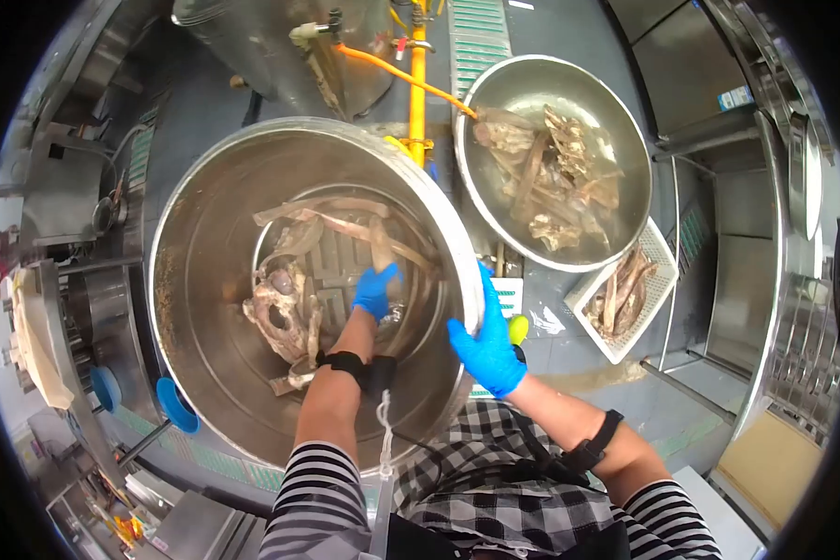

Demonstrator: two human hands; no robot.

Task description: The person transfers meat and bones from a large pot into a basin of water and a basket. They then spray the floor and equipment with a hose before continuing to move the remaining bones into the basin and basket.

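Note:
My left hand (375,291), in a blue glove, reaches deep into a large metal pot (205,177). Its fingers are closed around the lower end of a long pale bone (381,245). Other bones lie around the pot's bottom, among them a big knobbly bone (278,313) with a hole through it. A slatted grate (331,257) shows beneath them. My right hand (490,345), also gloved in blue, grips the pot's right rim, its thumb on the inner side and its fingers along the outside.
A wide metal basin (471,191) holding bones in water stands at upper right, an orange hose (401,75) running into it. Beside it is a white plastic basket (616,355) with more bones. Another large metal vessel (280,47) stands behind. Steel shelving (765,280) lines the right.

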